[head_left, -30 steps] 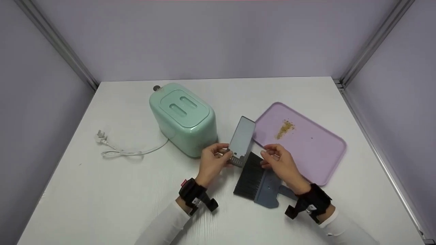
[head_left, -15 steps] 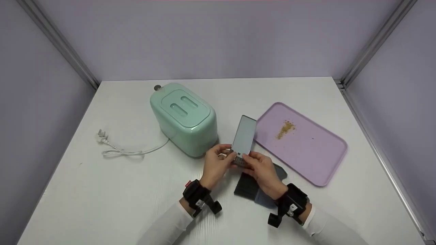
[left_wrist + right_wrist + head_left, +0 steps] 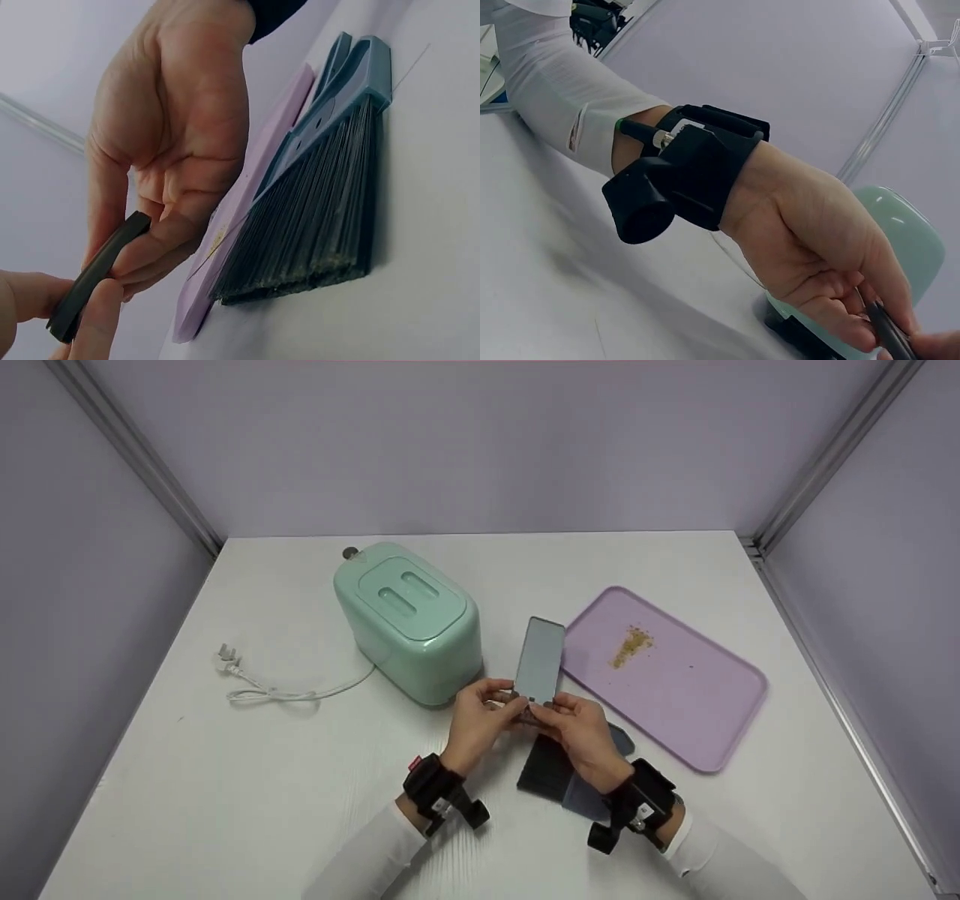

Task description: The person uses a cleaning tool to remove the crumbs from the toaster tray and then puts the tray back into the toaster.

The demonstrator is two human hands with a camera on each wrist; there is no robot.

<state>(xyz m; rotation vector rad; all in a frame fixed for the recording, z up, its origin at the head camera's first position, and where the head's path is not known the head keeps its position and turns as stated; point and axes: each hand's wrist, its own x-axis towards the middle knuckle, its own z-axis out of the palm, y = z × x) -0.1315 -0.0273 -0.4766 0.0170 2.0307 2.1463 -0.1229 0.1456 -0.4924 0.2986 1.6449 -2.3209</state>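
Observation:
A slim rectangular grey piece (image 3: 539, 658) with a pale flat face, a thin dark rim and a dark near end is held tilted up in front of me. My left hand (image 3: 477, 727) pinches its near left corner, and my right hand (image 3: 587, 741) grips the near right corner, both thumbs on top. In the left wrist view the piece (image 3: 91, 281) is seen edge-on as a dark slab. Beneath the right hand lies a wide brush (image 3: 545, 769) with black bristles and a blue-grey body; that hand and wrist cover part of it.
Left of the hands stands a mint-green toaster (image 3: 416, 660) with its lid (image 3: 405, 601) on; its white cord and plug (image 3: 229, 660) trail left. A lilac tray (image 3: 694, 712) at right bears yellowish crumbs (image 3: 631, 645). Walls stand behind and at both sides.
My right hand has come left off the brush area and taken hold of the grey piece beside the left hand. The piece has turned slightly more upright. Toaster and tray stay put.

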